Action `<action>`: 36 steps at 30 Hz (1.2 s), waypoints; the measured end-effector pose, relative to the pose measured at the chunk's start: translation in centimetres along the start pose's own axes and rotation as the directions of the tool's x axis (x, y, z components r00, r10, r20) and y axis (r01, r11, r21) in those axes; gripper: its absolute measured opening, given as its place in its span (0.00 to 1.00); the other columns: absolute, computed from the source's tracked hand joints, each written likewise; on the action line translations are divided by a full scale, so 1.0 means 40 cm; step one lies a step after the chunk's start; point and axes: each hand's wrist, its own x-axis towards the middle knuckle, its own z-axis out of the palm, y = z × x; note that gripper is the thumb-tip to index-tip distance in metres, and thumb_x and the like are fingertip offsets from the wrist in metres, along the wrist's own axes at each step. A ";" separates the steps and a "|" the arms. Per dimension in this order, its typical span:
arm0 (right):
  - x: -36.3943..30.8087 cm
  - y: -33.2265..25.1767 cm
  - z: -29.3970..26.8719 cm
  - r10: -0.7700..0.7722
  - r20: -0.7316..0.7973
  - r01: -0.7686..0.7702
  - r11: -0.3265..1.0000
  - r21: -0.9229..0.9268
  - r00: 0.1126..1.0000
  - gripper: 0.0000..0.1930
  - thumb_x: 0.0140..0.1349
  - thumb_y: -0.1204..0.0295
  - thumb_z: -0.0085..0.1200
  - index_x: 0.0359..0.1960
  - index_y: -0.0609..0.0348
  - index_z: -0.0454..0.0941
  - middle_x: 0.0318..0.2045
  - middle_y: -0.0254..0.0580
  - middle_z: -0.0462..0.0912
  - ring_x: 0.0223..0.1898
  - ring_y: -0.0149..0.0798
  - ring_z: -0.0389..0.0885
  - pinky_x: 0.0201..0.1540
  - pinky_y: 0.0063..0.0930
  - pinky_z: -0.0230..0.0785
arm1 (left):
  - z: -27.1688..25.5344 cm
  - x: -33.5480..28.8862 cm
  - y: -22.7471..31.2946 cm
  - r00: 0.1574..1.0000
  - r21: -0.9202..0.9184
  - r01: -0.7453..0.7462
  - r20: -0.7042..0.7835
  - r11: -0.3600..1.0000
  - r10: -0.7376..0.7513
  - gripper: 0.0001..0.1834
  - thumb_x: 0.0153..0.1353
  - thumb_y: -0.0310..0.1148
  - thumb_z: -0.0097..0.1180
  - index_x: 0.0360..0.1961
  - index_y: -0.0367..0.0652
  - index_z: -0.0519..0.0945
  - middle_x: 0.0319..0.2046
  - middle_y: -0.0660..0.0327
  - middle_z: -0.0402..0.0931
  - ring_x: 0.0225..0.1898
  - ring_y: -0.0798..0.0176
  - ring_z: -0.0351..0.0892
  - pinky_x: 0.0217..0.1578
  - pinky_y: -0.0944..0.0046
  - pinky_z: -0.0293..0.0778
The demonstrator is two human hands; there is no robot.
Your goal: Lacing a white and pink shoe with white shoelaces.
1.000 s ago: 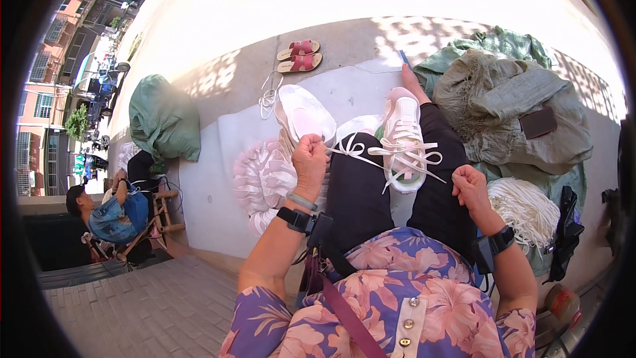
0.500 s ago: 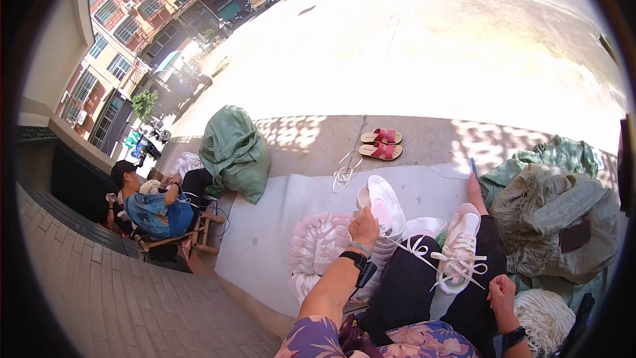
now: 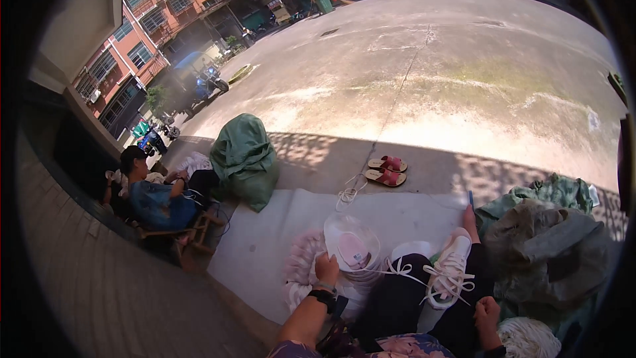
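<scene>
My left hand (image 3: 326,268) is closed on the edge of a white shoe upper (image 3: 368,227) with a pink inner piece and a small label; motion blurs its outline. A white lace tied in a bow (image 3: 399,268) lies over my left knee, and its end runs toward that upper. Across my right leg rests a white and pink sneaker upper (image 3: 450,272) with its laces in a loose bow. Beside my right thigh my right hand (image 3: 487,315) is curled closed; what its fingers hold, if anything, is hidden. A bundle of white laces (image 3: 528,339) sits close to it.
Stacked pink and white uppers (image 3: 301,268) lie on a pale sheet (image 3: 248,245) at left. Red sandals (image 3: 386,171) and a loose lace (image 3: 348,193) lie beyond it. Grey-green sacks (image 3: 550,245) are heaped right. A seated person (image 3: 159,195) works beside a full green sack (image 3: 245,159).
My left hand has moved left and down, swinging the shoe upper over the stacked pieces. My right hand has come down slightly, still closed. The view has tilted up and darkened.
</scene>
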 end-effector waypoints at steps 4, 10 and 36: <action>0.008 0.048 -0.010 -0.062 -0.022 0.060 0.996 -0.061 0.998 0.04 0.54 0.78 0.47 0.23 0.60 0.68 0.12 0.31 0.67 0.12 0.23 0.66 0.14 0.19 0.56 | -0.027 -0.075 -0.028 0.889 0.263 -0.280 -0.291 0.923 0.353 0.11 0.52 0.34 0.52 0.32 0.38 0.79 0.35 0.47 0.73 0.39 0.43 0.72 0.41 0.49 0.67; -0.043 0.048 -0.023 -0.168 -0.040 0.159 0.973 -0.169 0.985 0.04 0.53 0.77 0.48 0.23 0.61 0.68 0.13 0.32 0.67 0.13 0.24 0.67 0.16 0.21 0.58 | -0.238 -0.239 0.249 0.769 0.060 -0.608 -0.202 0.792 0.606 0.06 0.46 0.29 0.53 0.26 0.38 0.74 0.28 0.53 0.72 0.29 0.48 0.73 0.31 0.54 0.70; -0.039 0.026 0.027 -0.304 -0.132 0.228 0.885 -0.406 0.944 0.03 0.55 0.75 0.49 0.26 0.59 0.71 0.14 0.44 0.71 0.15 0.38 0.71 0.20 0.29 0.61 | -0.155 -0.299 0.196 0.873 -0.816 -0.047 0.247 0.576 0.421 0.23 0.60 0.33 0.51 0.54 0.31 0.66 0.46 0.57 0.71 0.49 0.66 0.68 0.51 0.67 0.63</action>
